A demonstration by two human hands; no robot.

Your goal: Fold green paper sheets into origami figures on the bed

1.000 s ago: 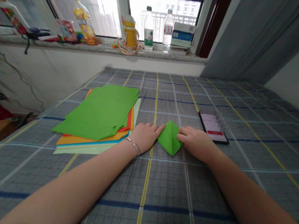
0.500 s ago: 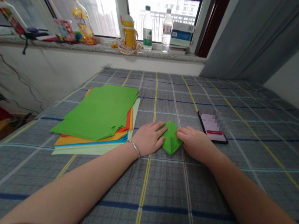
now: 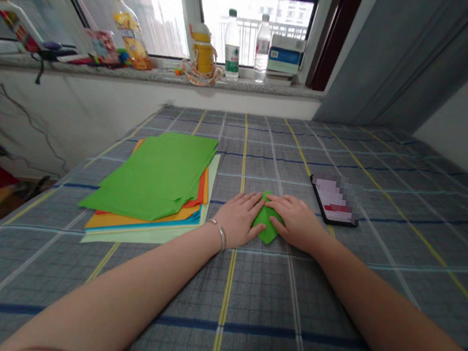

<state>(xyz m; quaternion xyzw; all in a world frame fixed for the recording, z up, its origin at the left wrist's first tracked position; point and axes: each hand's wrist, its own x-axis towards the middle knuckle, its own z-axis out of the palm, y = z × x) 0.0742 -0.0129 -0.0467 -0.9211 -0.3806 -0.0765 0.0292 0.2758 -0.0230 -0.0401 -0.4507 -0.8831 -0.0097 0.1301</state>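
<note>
A small piece of folded green paper (image 3: pixel 268 232) lies on the checked cloth between my hands, its lower point facing me. My left hand (image 3: pixel 238 218) rests flat over its left side, fingers stretched out and thumb apart on the paper. From the right, my right hand (image 3: pixel 295 221) lies across the upper and right part, fingers extended and thumb spread. The fingertips of both hands meet near the paper's top. Much of the paper is hidden under the fingers, so its exact folds cannot be made out. A silver bracelet (image 3: pixel 220 233) circles my left wrist.
Left of my hands lies a stack of coloured paper (image 3: pixel 159 170), green sheets uppermost. To the right is a phone (image 3: pixel 331 205), its screen partly blurred. Bottles (image 3: pixel 232 52), a yellow cup (image 3: pixel 203 53) and a box (image 3: pixel 285 57) stand on the windowsill (image 3: pixel 264 88).
My right hand has shifted left and up, from pinching the paper's right corner to lying flat across it. My left hand has moved slightly right, covering more of the paper.
</note>
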